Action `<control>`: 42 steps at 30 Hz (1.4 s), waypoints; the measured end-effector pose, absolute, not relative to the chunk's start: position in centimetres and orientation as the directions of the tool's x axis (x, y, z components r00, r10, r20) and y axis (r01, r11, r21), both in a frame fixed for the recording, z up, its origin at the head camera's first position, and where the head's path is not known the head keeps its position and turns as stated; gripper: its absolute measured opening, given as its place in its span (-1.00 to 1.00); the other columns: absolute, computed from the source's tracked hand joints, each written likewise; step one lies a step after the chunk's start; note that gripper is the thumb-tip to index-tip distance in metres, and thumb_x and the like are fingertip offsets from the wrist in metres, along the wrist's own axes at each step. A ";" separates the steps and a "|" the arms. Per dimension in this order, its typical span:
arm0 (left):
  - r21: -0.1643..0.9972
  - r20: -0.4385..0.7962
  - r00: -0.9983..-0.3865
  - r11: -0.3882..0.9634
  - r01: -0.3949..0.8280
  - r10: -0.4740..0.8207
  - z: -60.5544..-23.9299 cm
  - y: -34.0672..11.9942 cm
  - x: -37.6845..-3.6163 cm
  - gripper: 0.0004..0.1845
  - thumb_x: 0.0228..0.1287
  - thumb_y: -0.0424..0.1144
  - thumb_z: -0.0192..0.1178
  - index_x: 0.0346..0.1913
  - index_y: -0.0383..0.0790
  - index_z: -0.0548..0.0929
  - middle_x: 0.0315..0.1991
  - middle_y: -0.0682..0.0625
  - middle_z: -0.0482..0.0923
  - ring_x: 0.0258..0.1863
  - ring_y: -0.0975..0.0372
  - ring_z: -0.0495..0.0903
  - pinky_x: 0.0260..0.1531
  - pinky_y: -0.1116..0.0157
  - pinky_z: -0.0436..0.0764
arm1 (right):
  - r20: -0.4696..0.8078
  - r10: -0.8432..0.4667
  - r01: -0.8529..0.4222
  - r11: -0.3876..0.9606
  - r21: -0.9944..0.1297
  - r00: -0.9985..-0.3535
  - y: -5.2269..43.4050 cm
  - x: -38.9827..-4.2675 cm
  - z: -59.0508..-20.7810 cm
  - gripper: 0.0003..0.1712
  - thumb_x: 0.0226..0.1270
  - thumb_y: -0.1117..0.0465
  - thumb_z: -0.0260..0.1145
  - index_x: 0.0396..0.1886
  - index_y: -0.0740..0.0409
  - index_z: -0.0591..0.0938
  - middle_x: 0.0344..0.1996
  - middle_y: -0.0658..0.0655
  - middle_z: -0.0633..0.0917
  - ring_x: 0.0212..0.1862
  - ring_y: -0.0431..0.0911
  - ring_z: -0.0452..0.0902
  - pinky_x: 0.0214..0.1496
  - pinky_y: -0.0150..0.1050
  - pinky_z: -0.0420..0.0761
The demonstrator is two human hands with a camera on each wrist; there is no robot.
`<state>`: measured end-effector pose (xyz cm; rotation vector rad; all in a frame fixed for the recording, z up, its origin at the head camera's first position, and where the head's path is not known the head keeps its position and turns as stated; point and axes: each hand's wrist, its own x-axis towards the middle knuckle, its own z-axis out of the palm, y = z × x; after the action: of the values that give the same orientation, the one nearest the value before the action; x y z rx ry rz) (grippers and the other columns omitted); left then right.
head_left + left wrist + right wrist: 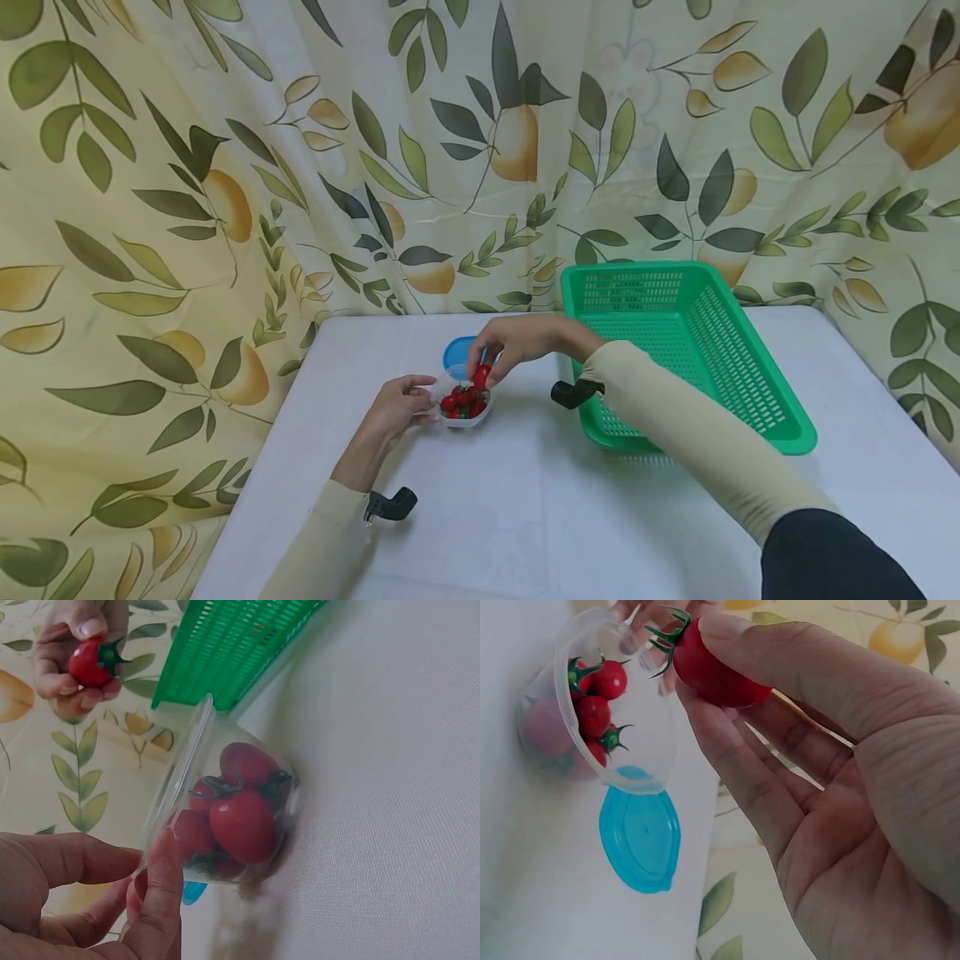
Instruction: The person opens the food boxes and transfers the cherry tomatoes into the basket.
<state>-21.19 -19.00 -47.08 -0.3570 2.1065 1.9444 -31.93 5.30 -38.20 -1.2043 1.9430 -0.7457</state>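
Note:
A small clear plastic cup with several red cherry tomatoes stands on the white table. My left hand holds the cup's rim between thumb and fingers. My right hand hovers just above the cup and pinches one cherry tomato with a green stalk.
A blue lid lies on the table just behind the cup. A green slotted basket stands to the right under my right forearm. A leaf-patterned curtain hangs behind the table.

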 end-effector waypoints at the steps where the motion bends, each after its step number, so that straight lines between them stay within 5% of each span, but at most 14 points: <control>1: 0.935 -0.346 -0.938 0.079 -0.346 -0.009 -47.1 -19.0 -21.2 -0.53 0.35 -0.54 0.16 0.31 -0.40 0.51 -0.15 -0.19 0.46 -0.36 0.16 0.57 -0.26 0.27 0.79 | -0.275 -0.910 -0.487 0.400 -0.776 -0.310 5.5 -31.9 -38.1 -0.71 0.31 0.21 0.46 0.03 -0.01 0.75 -0.02 -0.04 0.72 0.07 -0.08 0.66 0.17 -0.20 0.68; 8: 0.932 -0.349 -0.937 0.104 -0.347 -0.007 -47.1 -19.0 -21.1 -0.52 0.37 -0.52 0.17 0.33 -0.38 0.50 -0.09 -0.23 0.46 -0.34 0.14 0.59 -0.14 0.19 0.79 | -0.281 -0.903 -0.402 0.402 -0.823 -0.326 6.9 -31.6 -37.3 -0.65 0.30 0.28 0.46 0.08 0.16 0.73 -0.02 0.05 0.72 0.03 -0.06 0.70 0.14 -0.18 0.72; 42: 0.935 -0.337 -0.941 0.111 -0.336 -0.007 -47.1 -19.0 -21.1 -0.54 0.37 -0.52 0.17 0.31 -0.37 0.52 -0.12 -0.19 0.45 -0.28 0.10 0.55 -0.15 0.19 0.79 | -0.252 -0.852 -0.302 0.417 -0.857 -0.460 14.7 -31.6 -35.8 -0.59 0.24 0.21 0.51 0.09 0.10 0.69 0.02 0.14 0.71 0.06 0.06 0.67 0.09 -0.11 0.74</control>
<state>-21.06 -19.02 -47.15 -0.3397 2.1404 1.9123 -31.60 14.68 -35.75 -0.9771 1.9691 -0.9955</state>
